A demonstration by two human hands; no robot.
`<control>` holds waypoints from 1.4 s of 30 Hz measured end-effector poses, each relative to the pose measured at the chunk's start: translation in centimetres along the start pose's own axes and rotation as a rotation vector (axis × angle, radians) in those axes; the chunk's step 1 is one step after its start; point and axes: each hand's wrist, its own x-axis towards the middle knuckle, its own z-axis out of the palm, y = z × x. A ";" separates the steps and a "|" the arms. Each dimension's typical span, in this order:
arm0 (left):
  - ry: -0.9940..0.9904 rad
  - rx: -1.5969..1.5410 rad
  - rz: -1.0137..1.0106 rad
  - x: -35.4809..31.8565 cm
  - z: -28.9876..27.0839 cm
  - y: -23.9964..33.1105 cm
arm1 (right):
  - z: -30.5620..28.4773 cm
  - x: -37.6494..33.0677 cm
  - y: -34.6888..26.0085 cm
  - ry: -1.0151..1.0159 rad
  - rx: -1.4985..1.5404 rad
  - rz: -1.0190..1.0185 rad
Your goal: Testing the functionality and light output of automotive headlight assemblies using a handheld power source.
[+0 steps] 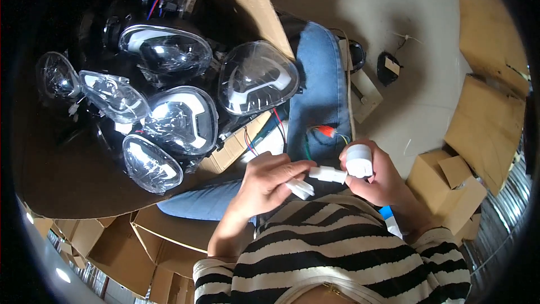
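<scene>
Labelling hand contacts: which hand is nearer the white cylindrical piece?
Right. The right hand holds the white cylindrical piece; the left hand is apart from it, off to its left, past the white connector, with a small white piece in its grip.

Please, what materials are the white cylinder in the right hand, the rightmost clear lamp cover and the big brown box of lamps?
Smooth white cylinder: probably plastic; opaque, evenly coloured.
Clear rounded-triangular lamp cover: plastic or possibly glass; glossy, with inner parts showing through.
Large brown cardboard box: matte, with a thin cut edge.
</scene>
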 end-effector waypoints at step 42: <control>1.179 -0.238 0.578 -20.2 -5.6 18.8 | 0.8 0.5 0.5 0.081 0.205 -0.444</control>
